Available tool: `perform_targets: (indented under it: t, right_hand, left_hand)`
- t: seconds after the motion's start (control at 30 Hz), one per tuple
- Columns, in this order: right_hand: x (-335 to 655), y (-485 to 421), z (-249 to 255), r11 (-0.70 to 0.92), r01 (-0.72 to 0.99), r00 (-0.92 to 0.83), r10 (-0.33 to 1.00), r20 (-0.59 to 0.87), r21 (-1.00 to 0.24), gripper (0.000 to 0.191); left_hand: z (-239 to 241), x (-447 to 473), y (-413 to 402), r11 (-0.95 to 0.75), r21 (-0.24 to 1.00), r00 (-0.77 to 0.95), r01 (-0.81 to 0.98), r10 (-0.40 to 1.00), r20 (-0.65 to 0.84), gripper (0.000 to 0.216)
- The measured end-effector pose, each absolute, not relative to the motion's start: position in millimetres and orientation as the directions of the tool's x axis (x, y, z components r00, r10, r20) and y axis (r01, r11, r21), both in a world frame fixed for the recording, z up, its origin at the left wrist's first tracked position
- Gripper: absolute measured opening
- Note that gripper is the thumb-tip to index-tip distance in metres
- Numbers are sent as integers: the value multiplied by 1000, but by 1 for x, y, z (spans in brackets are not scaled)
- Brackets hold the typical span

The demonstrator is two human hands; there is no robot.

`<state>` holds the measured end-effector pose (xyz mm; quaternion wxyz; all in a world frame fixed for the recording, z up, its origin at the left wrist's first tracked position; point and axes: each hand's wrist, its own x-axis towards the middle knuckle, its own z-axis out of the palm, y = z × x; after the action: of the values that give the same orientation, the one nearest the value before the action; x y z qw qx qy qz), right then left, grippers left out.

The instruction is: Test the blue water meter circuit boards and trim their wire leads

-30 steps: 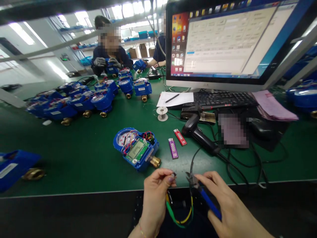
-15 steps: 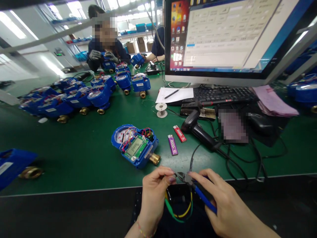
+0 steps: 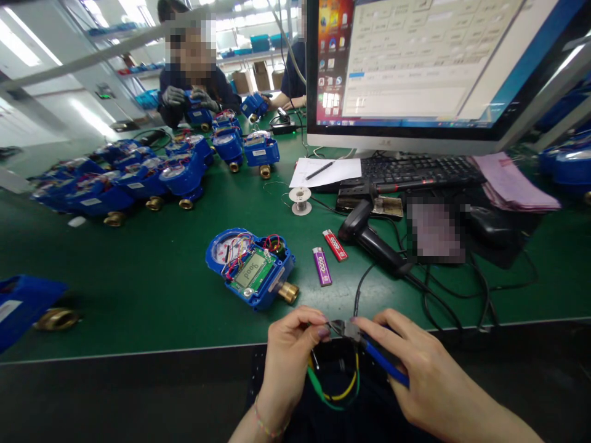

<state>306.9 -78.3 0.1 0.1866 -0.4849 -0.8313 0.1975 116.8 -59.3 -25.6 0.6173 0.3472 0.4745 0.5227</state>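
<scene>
My left hand [image 3: 290, 352] is closed in a pinch on the end of a thin wire [image 3: 323, 394], whose green and yellow strands loop below the fingers. The strands run up to a black cable [image 3: 357, 301]. In my right hand [image 3: 420, 369] is a pair of blue-handled wire cutters [image 3: 352, 331], its jaws at the wire end by my left fingertips. Whether the jaws are fully closed is too small to tell. Beyond my hands lies an open blue water meter [image 3: 252, 271] with a circuit board, a display, coloured wires and a brass fitting.
A purple lighter [image 3: 322, 267], a red lighter [image 3: 335, 245] and a solder spool [image 3: 300, 202] lie mid-table. A barcode scanner [image 3: 373, 240], keyboard [image 3: 415, 167] and monitor [image 3: 401, 140] stand right. Several blue meters [image 3: 180, 175] fill the left. A gloved person [image 3: 221, 86] works opposite.
The view has tilted slightly, so the table things sit a little higher. Both hands keep nearly the same grip, with the cutters still at the wire end.
</scene>
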Motion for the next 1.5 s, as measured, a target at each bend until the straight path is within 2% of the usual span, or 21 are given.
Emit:
perform_targets:
  t: [0.23, 0.37, 0.47, 0.57, 0.77, 1.5]
  right_hand:
    - [303, -82, -4, 438, 722, -427, 891, 154, -535, 56]
    - [314, -81, 2, 371, 733, -338, 926, 169, -570, 55]
    - [324, -79, 7, 341, 783, -264, 940, 218, -521, 57]
    - [323, -78, 7, 365, 798, -308, 931, 196, -479, 58]
    - [307, -83, 0, 392, 775, -403, 911, 89, -495, 59]
    - [305, -82, 1, 423, 753, -432, 896, 107, -505, 57]
  left_hand:
    - [-24, 117, -61, 188, 933, -13, -306, 979, -202, 7]
    - [-27, 115, -60, 228, 925, -76, -305, 962, -263, 8]
    - [-28, 114, -60, 264, 904, -102, -336, 944, -313, 10]
    - [-25, 115, -59, 290, 882, -87, -372, 935, -344, 11]
    - [-19, 119, -60, 283, 873, -54, -397, 943, -329, 11]
    - [-21, 118, -59, 251, 892, -25, -376, 959, -281, 9]
